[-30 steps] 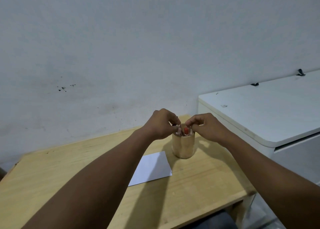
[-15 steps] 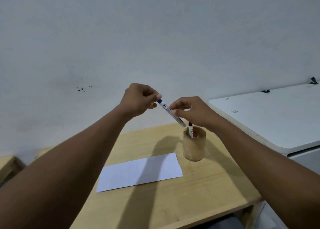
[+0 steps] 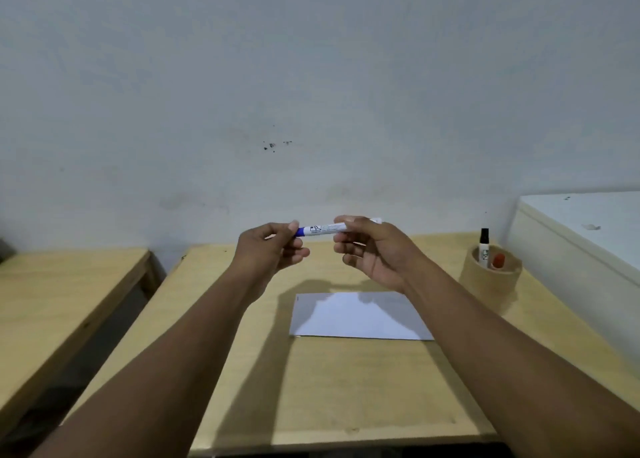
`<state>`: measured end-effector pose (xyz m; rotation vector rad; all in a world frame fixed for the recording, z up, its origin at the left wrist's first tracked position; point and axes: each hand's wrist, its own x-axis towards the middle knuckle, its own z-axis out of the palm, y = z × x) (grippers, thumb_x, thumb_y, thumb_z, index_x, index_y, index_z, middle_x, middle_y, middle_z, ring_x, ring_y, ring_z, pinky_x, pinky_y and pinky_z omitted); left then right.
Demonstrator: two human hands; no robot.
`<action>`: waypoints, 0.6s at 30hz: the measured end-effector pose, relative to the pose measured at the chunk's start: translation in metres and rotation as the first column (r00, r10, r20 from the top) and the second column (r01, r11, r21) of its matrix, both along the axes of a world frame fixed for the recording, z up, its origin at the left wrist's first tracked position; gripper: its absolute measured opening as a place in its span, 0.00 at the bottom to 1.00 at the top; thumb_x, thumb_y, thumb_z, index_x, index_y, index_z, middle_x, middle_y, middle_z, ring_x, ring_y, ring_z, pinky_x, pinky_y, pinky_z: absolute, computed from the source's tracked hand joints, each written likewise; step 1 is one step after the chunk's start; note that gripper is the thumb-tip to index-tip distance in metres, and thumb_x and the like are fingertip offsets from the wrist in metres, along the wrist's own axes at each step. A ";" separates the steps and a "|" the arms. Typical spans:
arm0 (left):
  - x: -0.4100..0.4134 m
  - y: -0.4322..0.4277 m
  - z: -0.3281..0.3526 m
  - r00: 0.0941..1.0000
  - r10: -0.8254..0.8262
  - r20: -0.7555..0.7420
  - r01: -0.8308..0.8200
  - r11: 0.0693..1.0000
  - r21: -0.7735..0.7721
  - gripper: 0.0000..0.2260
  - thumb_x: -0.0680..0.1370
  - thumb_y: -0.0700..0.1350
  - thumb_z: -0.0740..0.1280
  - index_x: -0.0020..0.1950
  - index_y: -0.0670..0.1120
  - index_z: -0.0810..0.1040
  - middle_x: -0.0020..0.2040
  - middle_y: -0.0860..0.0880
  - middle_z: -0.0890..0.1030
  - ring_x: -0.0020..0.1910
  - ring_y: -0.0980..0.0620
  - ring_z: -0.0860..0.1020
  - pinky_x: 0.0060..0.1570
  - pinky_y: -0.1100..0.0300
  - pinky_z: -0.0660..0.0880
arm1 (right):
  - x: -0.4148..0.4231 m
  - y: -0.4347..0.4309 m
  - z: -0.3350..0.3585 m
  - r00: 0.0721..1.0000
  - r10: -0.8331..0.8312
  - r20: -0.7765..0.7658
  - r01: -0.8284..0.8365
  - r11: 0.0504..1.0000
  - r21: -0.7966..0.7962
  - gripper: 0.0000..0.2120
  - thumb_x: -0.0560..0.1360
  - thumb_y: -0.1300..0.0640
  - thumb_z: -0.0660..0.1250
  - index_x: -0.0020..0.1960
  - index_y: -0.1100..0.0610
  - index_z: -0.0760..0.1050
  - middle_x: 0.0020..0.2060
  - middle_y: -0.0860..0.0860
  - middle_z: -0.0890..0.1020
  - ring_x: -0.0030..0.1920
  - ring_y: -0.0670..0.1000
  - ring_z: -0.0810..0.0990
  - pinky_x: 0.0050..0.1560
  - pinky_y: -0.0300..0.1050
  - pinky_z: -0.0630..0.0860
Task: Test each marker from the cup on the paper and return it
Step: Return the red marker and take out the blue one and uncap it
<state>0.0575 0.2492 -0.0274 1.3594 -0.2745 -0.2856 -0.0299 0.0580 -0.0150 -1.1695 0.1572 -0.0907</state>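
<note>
Both hands hold a blue marker (image 3: 320, 230) level in the air above the table. My left hand (image 3: 272, 250) pinches its blue cap end; my right hand (image 3: 374, 250) grips the white barrel. Below them a white sheet of paper (image 3: 356, 315) lies flat on the wooden table (image 3: 346, 388). At the right stands a round wooden cup (image 3: 490, 277) with a black-capped marker (image 3: 483, 244) and a red marker (image 3: 498, 261) upright in it.
A white cabinet (image 3: 581, 236) stands against the table's right side, close to the cup. A second wooden table (image 3: 59, 295) is on the left across a dark gap. A pale wall rises behind both.
The blue marker was lifted out of the cup and carried left, and now lies level between both hands over the paper. My view has swung left, so the cup sits far right.
</note>
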 end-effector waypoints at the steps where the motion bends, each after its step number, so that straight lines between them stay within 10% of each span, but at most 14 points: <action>1: 0.000 0.006 -0.005 1.000 -0.011 -0.028 0.011 1.000 -0.010 0.09 0.78 0.45 0.72 0.47 0.38 0.83 0.36 0.44 0.82 0.36 0.45 0.86 0.39 0.60 0.82 | 0.004 0.008 -0.009 1.000 -0.006 -0.018 0.007 0.996 0.086 0.06 0.78 0.58 0.70 0.52 0.59 0.82 0.37 0.55 0.83 0.33 0.51 0.84 0.34 0.41 0.77; 13: 0.007 0.036 -0.049 0.992 -0.089 -0.087 0.092 0.996 0.022 0.06 0.77 0.39 0.73 0.50 0.36 0.84 0.40 0.42 0.86 0.43 0.43 0.87 0.51 0.57 0.83 | 0.035 0.044 -0.047 0.999 0.033 -0.024 -0.036 0.990 -0.134 0.05 0.80 0.60 0.70 0.50 0.62 0.81 0.35 0.57 0.83 0.32 0.51 0.82 0.38 0.42 0.75; 18: 0.017 0.039 -0.057 0.974 -0.045 -0.221 0.027 0.996 -0.082 0.09 0.79 0.41 0.71 0.46 0.34 0.83 0.35 0.43 0.83 0.39 0.43 0.87 0.40 0.62 0.83 | 0.042 0.024 -0.047 1.000 0.028 0.005 -0.027 0.992 -0.127 0.05 0.80 0.62 0.68 0.51 0.63 0.81 0.34 0.56 0.84 0.33 0.51 0.82 0.38 0.41 0.76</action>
